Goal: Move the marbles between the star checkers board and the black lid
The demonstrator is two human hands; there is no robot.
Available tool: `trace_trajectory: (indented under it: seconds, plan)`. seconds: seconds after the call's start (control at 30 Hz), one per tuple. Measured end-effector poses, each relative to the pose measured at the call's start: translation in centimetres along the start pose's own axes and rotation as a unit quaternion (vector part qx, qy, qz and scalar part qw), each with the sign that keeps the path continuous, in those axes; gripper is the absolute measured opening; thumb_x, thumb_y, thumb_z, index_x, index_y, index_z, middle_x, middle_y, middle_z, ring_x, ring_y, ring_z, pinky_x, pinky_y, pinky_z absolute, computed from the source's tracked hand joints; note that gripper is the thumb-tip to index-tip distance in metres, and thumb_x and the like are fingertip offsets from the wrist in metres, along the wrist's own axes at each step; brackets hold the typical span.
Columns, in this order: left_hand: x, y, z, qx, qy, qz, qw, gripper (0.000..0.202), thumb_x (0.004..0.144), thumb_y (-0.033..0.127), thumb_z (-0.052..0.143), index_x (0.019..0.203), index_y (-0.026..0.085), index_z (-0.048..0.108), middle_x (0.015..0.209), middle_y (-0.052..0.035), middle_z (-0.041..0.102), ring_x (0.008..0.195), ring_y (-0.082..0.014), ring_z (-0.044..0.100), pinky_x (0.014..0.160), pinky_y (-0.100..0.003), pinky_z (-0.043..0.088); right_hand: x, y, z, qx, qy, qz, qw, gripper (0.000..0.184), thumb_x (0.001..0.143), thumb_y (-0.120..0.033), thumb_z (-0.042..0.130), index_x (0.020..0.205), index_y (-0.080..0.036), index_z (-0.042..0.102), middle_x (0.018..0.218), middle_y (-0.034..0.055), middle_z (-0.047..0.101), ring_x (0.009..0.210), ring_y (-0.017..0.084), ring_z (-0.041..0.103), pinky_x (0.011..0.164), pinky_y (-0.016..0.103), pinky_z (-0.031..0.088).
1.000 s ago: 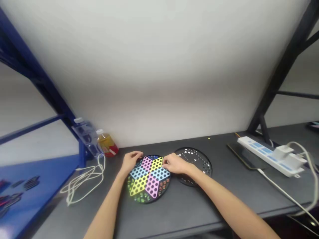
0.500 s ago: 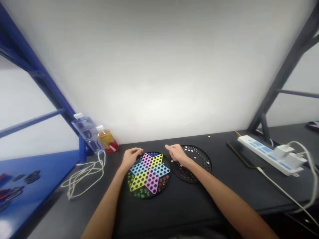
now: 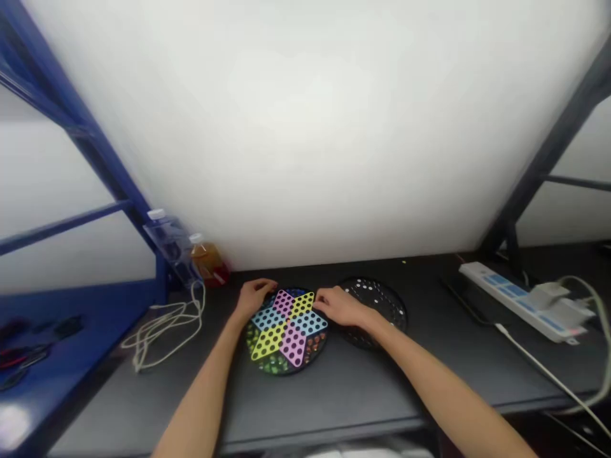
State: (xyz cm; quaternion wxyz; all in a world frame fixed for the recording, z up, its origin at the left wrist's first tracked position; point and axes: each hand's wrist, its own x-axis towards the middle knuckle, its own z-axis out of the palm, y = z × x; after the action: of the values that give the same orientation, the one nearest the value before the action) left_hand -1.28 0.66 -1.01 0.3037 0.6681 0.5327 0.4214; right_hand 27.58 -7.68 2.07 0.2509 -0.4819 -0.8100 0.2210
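Note:
A round black Chinese-checkers board (image 3: 286,331) with a pink, yellow and blue star of holes lies on the dark table (image 3: 382,394). Coloured marbles sit along its near rim. My left hand (image 3: 254,296) rests curled on the board's far left edge. At the board's right edge my right hand (image 3: 340,306) is down with its fingers bent; what they pinch is too small to make out. A second round black perforated lid (image 3: 382,304) lies just right of the board, partly under my right wrist.
A yellow drink bottle (image 3: 206,262) and a clear bottle (image 3: 168,242) stand at the back left beside a blue shelf frame (image 3: 86,140). A coiled white cable (image 3: 162,324) lies left of the board. A white power strip (image 3: 520,298) with plugs sits at the right.
My right hand, lifted and pointing above the lid half a second ago, has come back down to the board's right edge. My left hand stays on the left edge.

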Motion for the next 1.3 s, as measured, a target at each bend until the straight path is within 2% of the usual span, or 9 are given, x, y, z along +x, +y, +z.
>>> trace_trajectory:
  seconds: [0.1,0.17,0.27,0.47,0.63,0.77,0.87,1.1,1.3]
  plan:
    - [0.1,-0.1,0.0,-0.002,-0.007,0.003,1.000,0.035,0.073,0.049,0.066,0.084,0.018,0.076,0.080,-0.0066,0.075,0.076,-0.0225,0.067,0.074,-0.031,0.050,-0.4,1.2,-1.1,0.080,0.048,0.013,0.996,0.027,0.091,-0.036,0.050,0.084,-0.017,0.067,0.079,0.0041,0.069,0.070,0.015,0.059,0.064,0.024,0.037]
    - [0.1,-0.2,0.1,-0.003,-0.003,0.001,1.000,0.036,0.072,0.050,0.066,0.083,0.018,0.076,0.078,-0.0067,0.075,0.076,-0.0227,0.067,0.075,-0.031,0.050,-1.3,2.0,-1.7,0.092,0.060,0.036,0.993,0.033,0.092,-0.037,0.046,0.077,-0.016,0.066,0.073,0.0029,0.067,0.066,0.015,0.057,0.061,0.024,0.035]
    - [0.2,-0.2,0.1,-0.001,0.003,-0.003,1.000,0.036,0.071,0.051,0.067,0.084,0.018,0.076,0.077,-0.0065,0.074,0.076,-0.0227,0.067,0.076,-0.031,0.049,-3.6,2.8,-2.1,0.036,0.044,0.054,0.997,0.040,0.094,-0.037,0.042,0.067,-0.017,0.062,0.064,0.0025,0.063,0.061,0.015,0.054,0.059,0.025,0.031]
    - [0.0,-0.1,0.0,0.016,-0.005,0.011,1.000,0.034,0.075,0.049,0.065,0.084,0.018,0.076,0.078,-0.0063,0.075,0.076,-0.0227,0.067,0.075,-0.031,0.049,-7.2,1.9,-2.5,-0.096,-0.004,0.024,0.995,0.031,0.093,-0.037,0.048,0.072,-0.020,0.063,0.068,0.0064,0.063,0.061,0.017,0.053,0.060,0.028,0.027]
    - [0.0,-0.2,0.1,0.016,-0.003,0.015,1.000,0.034,0.075,0.048,0.065,0.084,0.018,0.076,0.080,-0.0067,0.075,0.078,-0.0229,0.068,0.076,-0.032,0.049,-7.5,0.9,-2.7,-0.097,-0.058,0.006,0.994,0.028,0.090,-0.040,0.055,0.073,-0.019,0.061,0.071,0.0055,0.065,0.064,0.017,0.055,0.061,0.027,0.029]
    - [0.0,-0.3,0.2,0.018,-0.008,0.016,1.000,0.034,0.076,0.048,0.064,0.084,0.017,0.076,0.080,-0.0065,0.075,0.077,-0.0228,0.068,0.075,-0.032,0.049,-7.5,0.5,-3.0,-0.087,-0.078,-0.001,0.993,0.035,0.095,-0.040,0.046,0.072,-0.018,0.059,0.071,0.0040,0.064,0.063,0.015,0.054,0.061,0.026,0.031]
    - [0.0,-0.2,0.2,0.023,-0.004,0.017,1.000,0.033,0.076,0.048,0.064,0.083,0.018,0.076,0.079,-0.0059,0.075,0.076,-0.0225,0.068,0.076,-0.032,0.049,-7.5,0.3,-3.3,-0.071,-0.076,-0.009,0.995,0.040,0.098,-0.038,0.039,0.068,-0.017,0.055,0.068,0.0032,0.061,0.061,0.013,0.052,0.062,0.026,0.031]
    - [-0.1,-0.3,0.2,0.019,-0.005,0.011,1.000,0.033,0.075,0.048,0.065,0.084,0.018,0.076,0.080,-0.0062,0.075,0.077,-0.0222,0.068,0.074,-0.031,0.049,-7.5,0.1,-4.1,-0.018,-0.053,-0.020,0.998,0.038,0.098,-0.035,0.037,0.066,-0.018,0.049,0.068,0.0013,0.058,0.064,0.013,0.052,0.062,0.025,0.032]
    - [-0.1,0.0,0.2,0.026,-0.005,0.013,1.000,0.034,0.075,0.048,0.065,0.084,0.018,0.076,0.080,-0.0061,0.075,0.077,-0.0222,0.068,0.075,-0.031,0.050,-7.6,0.0,-4.5,0.026,-0.048,-0.010,0.998,0.035,0.097,-0.031,0.039,0.067,-0.018,0.052,0.065,0.0001,0.056,0.060,0.013,0.050,0.060,0.025,0.033]
